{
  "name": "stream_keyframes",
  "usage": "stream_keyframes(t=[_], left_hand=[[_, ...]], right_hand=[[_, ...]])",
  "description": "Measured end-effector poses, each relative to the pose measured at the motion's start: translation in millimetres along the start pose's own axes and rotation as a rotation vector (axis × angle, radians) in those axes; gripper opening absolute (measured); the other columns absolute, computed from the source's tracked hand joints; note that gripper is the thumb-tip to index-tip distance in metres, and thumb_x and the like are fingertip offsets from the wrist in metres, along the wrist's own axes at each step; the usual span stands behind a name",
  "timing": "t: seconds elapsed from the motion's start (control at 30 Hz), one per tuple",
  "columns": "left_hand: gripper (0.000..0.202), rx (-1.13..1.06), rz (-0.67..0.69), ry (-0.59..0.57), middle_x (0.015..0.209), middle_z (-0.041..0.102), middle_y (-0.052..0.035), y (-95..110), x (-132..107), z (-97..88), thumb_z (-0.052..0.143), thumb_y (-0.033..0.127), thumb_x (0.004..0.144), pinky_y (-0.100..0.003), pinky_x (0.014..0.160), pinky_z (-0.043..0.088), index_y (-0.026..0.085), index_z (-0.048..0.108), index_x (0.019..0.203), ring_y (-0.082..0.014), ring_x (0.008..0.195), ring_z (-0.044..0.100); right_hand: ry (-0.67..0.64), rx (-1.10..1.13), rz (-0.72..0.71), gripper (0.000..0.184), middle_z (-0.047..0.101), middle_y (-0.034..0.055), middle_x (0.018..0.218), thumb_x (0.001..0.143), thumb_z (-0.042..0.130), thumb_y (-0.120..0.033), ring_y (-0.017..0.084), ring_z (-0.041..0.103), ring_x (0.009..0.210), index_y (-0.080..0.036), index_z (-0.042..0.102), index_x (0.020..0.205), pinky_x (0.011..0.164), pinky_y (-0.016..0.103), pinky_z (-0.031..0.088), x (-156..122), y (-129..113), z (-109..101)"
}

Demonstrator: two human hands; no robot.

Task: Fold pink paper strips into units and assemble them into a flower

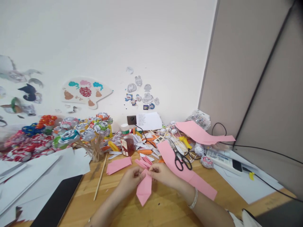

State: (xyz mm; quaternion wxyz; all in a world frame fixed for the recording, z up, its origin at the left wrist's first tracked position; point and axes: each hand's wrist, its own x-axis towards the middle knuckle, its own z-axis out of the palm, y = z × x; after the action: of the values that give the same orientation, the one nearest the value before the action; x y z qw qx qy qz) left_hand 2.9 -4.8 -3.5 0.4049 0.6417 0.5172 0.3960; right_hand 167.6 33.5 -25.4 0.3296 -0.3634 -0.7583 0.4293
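Between my two hands, low over the wooden table, is a folded strip of pink paper (pixel 144 189) with a pointed lower end. My left hand (pixel 131 178) pinches its upper left edge. On the upper right edge, my right hand (pixel 163 174) has its fingers closed too. Just behind my fingers lie some narrow folded pink pieces (pixel 143 161). A stack of pink paper rectangles (pixel 119 165) sits to the left of them. Black-handled scissors (pixel 181 160) rest on a long pink sheet (pixel 199 183) to the right of my right hand.
A wooden stick (pixel 100 178) lies left of my hands, near a black panel (pixel 59 201) and white sheets (pixel 28 176). A glue bottle (pixel 127 143) stands behind, amid paper scraps. Paper flowers (pixel 68 135) crowd the back left. A white power strip (pixel 223 162) with cables is right.
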Motion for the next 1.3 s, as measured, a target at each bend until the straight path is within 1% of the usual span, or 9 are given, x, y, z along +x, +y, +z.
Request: stream_keyframes(t=[0.1, 0.23, 0.5, 0.67, 0.8, 0.9, 1.03, 1.13, 1.3], left_hand=[[0.036, -0.011, -0.001, 0.004, 0.054, 0.041, 0.0058, -2.5, 0.6, 0.3, 0.057, 0.048, 0.067, -0.020, 0.049, 0.027, 0.015, 0.049, 0.057, -0.0089, 0.051, 0.035], [0.035, -0.066, -0.028, -0.088, 0.057, 0.044, 0.0039, -4.5, 0.6, 1.1, 0.056, 0.047, 0.068, -0.021, 0.050, 0.028, 0.013, 0.052, 0.062, -0.0100, 0.054, 0.038], [0.031, -0.111, -0.024, -0.133, 0.058, 0.050, 0.0016, 2.6, -4.1, 2.8, 0.059, 0.044, 0.065, -0.022, 0.052, 0.030, 0.013, 0.057, 0.062, -0.0119, 0.056, 0.041], [0.036, -0.059, -0.025, -0.194, 0.054, 0.044, 0.0039, 8.5, -6.2, 1.6, 0.060, 0.047, 0.064, -0.022, 0.053, 0.027, 0.013, 0.055, 0.054, -0.0097, 0.053, 0.035], [0.038, -0.161, -0.053, -0.254, 0.059, 0.048, 0.0023, 12.9, -9.5, 1.8, 0.058, 0.050, 0.067, -0.022, 0.054, 0.027, 0.012, 0.059, 0.065, -0.0102, 0.056, 0.036], [0.040, -0.196, -0.075, -0.234, 0.056, 0.044, 0.0036, 13.8, -9.8, 1.9, 0.055, 0.053, 0.068, -0.021, 0.051, 0.026, 0.013, 0.056, 0.062, -0.0095, 0.053, 0.033], [0.043, -0.135, -0.019, -0.176, 0.050, 0.034, 0.0065, 10.7, -5.9, 2.5, 0.056, 0.053, 0.067, -0.021, 0.048, 0.021, 0.015, 0.046, 0.051, -0.0081, 0.050, 0.027], [0.042, -0.120, -0.005, -0.132, 0.050, 0.035, 0.0061, 6.6, -3.2, 3.5, 0.054, 0.053, 0.068, -0.021, 0.048, 0.021, 0.014, 0.048, 0.053, -0.0086, 0.049, 0.029], [0.040, -0.135, 0.011, -0.044, 0.051, 0.037, 0.0057, -1.2, -1.2, 4.6, 0.052, 0.051, 0.071, -0.021, 0.048, 0.022, 0.014, 0.049, 0.054, -0.0092, 0.049, 0.031]], right_hand=[[0.046, -0.075, -0.001, 0.017, 0.052, -0.0018, 0.061, 0.073, 0.057, -0.031, 0.011, 0.044, 0.059, -0.016, 0.058, 0.064, 0.054, 0.021, 0.030, 0.4, 3.1, 0.3], [0.098, -0.128, -0.008, 0.015, 0.051, -0.0026, 0.059, 0.072, 0.057, -0.027, 0.011, 0.043, 0.059, -0.016, 0.058, 0.063, 0.054, 0.021, 0.030, 1.0, 3.5, 1.8], [0.049, -0.135, -0.051, 0.018, 0.054, -0.0026, 0.062, 0.077, 0.050, -0.029, 0.010, 0.043, 0.057, -0.016, 0.060, 0.070, 0.053, 0.021, 0.031, 0.4, 0.5, 1.2], [0.036, -0.164, -0.146, 0.019, 0.044, -0.0042, 0.055, 0.076, 0.047, -0.020, 0.009, 0.038, 0.054, -0.015, 0.052, 0.059, 0.049, 0.020, 0.026, -0.9, -5.4, 0.2], [0.062, -0.162, -0.196, 0.019, 0.041, -0.0044, 0.054, 0.073, 0.046, -0.015, 0.008, 0.036, 0.053, -0.015, 0.047, 0.055, 0.049, 0.020, 0.025, -1.3, -9.9, -1.9], [0.082, -0.165, -0.205, 0.018, 0.043, -0.0040, 0.055, 0.073, 0.045, -0.015, 0.009, 0.037, 0.054, -0.015, 0.048, 0.055, 0.051, 0.020, 0.026, -1.3, -10.6, -2.8], [0.096, -0.149, -0.163, 0.020, 0.044, -0.0032, 0.056, 0.075, 0.046, -0.019, 0.010, 0.039, 0.056, -0.015, 0.050, 0.056, 0.053, 0.021, 0.029, -0.5, -7.3, -1.6], [0.089, -0.105, -0.140, 0.021, 0.045, -0.0030, 0.057, 0.077, 0.045, -0.022, 0.010, 0.040, 0.058, -0.015, 0.050, 0.058, 0.054, 0.021, 0.031, 0.0, -6.2, -1.9], [0.064, -0.124, -0.188, 0.023, 0.040, -0.0038, 0.057, 0.079, 0.042, -0.021, 0.009, 0.037, 0.056, -0.015, 0.044, 0.057, 0.051, 0.019, 0.027, -0.4, -9.9, -6.3]])
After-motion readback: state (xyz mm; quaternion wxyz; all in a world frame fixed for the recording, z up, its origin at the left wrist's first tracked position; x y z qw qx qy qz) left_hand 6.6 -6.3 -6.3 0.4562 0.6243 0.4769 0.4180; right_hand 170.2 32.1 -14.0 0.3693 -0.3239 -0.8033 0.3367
